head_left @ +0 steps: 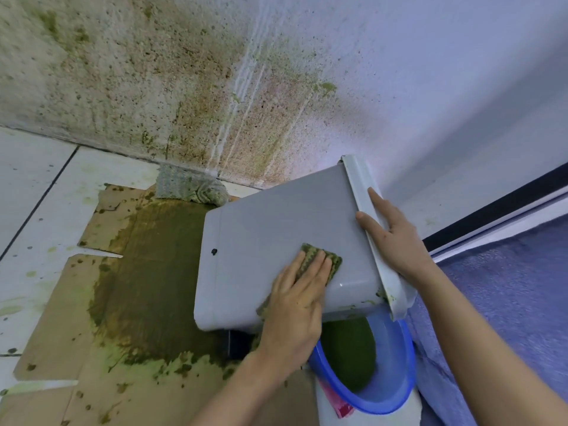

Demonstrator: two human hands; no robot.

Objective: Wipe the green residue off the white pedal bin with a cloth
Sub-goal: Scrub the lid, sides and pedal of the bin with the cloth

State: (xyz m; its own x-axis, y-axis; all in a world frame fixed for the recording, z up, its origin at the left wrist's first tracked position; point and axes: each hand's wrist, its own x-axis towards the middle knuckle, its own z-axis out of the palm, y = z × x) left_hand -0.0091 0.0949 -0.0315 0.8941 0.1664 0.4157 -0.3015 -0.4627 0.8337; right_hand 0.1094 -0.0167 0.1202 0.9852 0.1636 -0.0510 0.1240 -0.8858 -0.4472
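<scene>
left of the fingers: soaked cardboard [61,302] on the floor with a dark green puddle [147,287] across it, well apart from both hands; a spare rag [190,187] is bunched against the wall beyond.
task's thing: white pedal bin [276,216], tipped over and held off the floor, long axis running from its base at left to the lid [358,179] at right; the broad side wall faces up, directly under the left fingers.
left hand [295,299]: fingers [310,265] straight and pressed together, flat on top of the cloth [333,259], pushing it onto the bin wall; nothing pinched.
cloth: green-stained and folded, its far edge poking out past the fingertips toward the lid.
green residue [382,295]: likely the next target; smeared at the bin's near corner by the lid, right of the left fingertips and near the right wrist.
nearer hand: the left, which has the cloth; a short sweep rightward should reach it.
right hand [396,241]: fingers straight and slightly spread along the lid edge, thumb on the side wall, steadying the bin.
below both hands: blue basin [408,373] of green water, under the lid end.
</scene>
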